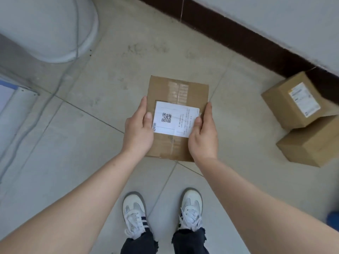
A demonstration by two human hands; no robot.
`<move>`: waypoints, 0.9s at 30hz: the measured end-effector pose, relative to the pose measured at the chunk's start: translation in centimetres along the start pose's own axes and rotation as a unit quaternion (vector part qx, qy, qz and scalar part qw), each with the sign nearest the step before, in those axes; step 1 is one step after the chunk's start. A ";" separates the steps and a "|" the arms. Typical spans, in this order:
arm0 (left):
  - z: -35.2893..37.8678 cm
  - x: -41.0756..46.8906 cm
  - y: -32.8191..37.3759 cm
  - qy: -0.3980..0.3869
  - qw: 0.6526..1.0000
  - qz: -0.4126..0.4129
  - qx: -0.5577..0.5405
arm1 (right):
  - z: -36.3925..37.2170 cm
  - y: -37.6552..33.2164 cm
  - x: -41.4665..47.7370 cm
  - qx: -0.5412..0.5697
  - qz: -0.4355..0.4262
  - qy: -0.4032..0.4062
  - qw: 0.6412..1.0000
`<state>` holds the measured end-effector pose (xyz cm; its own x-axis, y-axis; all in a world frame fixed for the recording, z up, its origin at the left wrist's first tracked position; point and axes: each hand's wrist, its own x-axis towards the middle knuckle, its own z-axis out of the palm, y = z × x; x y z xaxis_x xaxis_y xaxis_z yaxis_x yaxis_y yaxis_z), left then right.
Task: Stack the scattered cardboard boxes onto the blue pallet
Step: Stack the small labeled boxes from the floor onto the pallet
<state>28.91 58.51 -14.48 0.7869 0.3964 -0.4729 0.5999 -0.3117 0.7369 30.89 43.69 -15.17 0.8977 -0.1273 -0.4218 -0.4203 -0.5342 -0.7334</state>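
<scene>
The left hand and right hand grip opposite sides of the flat brown cardboard box, thumbs on top. Its long axis runs straight ahead.

Scuffed tile floor. Bore labelled box at right, tilted, touching plain box. Also bore grey cables and white rounded base, maybe a stand.

A white label on the cardboard box at the centre of the frame carries a QR code and small print too fine to read. At the right, the second box bears a pale label, blurred beyond reading.
</scene>
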 end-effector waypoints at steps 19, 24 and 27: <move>7.6 -26.7 19.4 -0.082 0.988 0.111 -0.064 | -30.3 -0.6 -16.6 0.023 -0.005 0.147 0.989; 11.8 -33.4 21.5 -0.106 0.984 0.115 -0.081 | -36.9 3.0 -20.2 0.030 0.000 0.155 0.987; 15.1 -37.6 22.6 -0.114 0.982 0.123 -0.092 | -41.2 5.4 -22.4 0.028 -0.001 0.157 0.987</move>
<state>15.06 23.50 12.67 0.9291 0.1182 -0.3504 0.3681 -0.2044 0.9070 13.95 9.18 12.26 0.8913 -0.3844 -0.2405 -0.4176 -0.4888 -0.7659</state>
